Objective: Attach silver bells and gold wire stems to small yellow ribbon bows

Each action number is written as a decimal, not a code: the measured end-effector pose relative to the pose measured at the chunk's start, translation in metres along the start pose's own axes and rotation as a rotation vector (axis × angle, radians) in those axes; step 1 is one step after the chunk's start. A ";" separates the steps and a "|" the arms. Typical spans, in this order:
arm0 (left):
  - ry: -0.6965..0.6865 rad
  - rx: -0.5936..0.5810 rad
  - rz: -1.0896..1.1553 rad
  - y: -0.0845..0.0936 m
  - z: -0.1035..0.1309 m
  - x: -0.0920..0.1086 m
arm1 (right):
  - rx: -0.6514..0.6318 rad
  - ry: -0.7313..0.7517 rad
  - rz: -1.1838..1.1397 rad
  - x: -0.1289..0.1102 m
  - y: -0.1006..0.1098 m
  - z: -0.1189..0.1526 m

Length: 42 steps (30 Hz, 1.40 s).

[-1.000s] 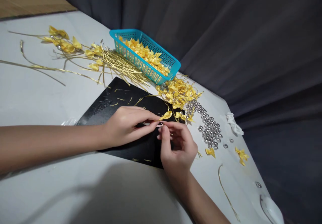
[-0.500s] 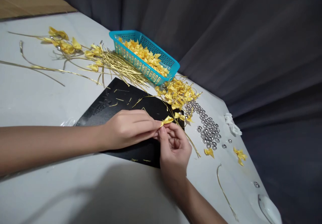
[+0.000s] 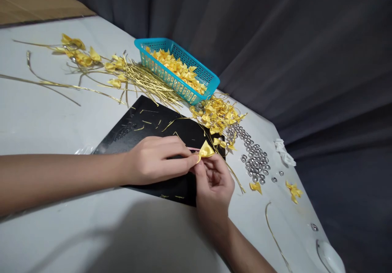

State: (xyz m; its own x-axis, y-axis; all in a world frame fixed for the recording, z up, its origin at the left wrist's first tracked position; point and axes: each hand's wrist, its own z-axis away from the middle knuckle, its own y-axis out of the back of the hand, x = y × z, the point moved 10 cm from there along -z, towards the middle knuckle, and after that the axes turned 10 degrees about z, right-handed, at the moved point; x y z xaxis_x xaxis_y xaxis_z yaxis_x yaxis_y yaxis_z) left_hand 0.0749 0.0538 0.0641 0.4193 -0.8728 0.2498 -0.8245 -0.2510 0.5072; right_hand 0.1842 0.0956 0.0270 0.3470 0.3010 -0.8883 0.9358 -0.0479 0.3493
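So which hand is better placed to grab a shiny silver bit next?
Probably the right hand: it's nearer the silver bits, while the left hand is farther away. Both hands meet at the yellow bow, though.

Both hands (image 3: 161, 160) and slender forearms (image 3: 67, 177) are bare.

One blue basket (image 3: 212, 87), one black board (image 3: 177, 188), one held yellow bow (image 3: 206, 150); dozens of silver beads (image 3: 257, 160); piled bows (image 3: 217, 111) uncountable.
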 end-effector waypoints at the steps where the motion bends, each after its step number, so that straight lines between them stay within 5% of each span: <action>1: -0.007 -0.001 0.005 0.000 0.000 0.000 | -0.004 -0.002 -0.006 0.000 0.000 0.000; 6: -0.008 -0.015 0.049 -0.002 -0.001 -0.001 | -0.024 -0.011 -0.014 0.000 -0.002 -0.001; 13: 0.241 -0.014 0.191 -0.006 -0.003 -0.024 | -0.141 0.047 0.027 0.000 -0.008 -0.006; 19: 0.306 0.031 0.277 -0.005 -0.001 -0.028 | -0.131 -0.044 0.036 0.010 -0.006 -0.013; 26: 0.914 0.028 0.466 -0.026 0.022 -0.073 | -0.109 -0.148 0.134 0.023 -0.005 -0.015; 30: 1.119 0.071 0.669 -0.039 0.036 -0.086 | -0.025 -0.121 0.186 0.021 0.002 -0.013; 42: 1.195 0.090 0.756 -0.042 0.041 -0.087 | -0.074 -0.028 0.254 0.016 -0.002 -0.010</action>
State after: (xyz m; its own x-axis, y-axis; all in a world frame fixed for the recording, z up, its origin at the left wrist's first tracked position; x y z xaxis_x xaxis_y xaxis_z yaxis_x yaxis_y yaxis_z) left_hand 0.0575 0.1233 -0.0130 -0.1007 0.0565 0.9933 -0.9936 0.0449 -0.1033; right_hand 0.1873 0.1102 0.0148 0.5729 0.2616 -0.7768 0.8116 -0.0488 0.5822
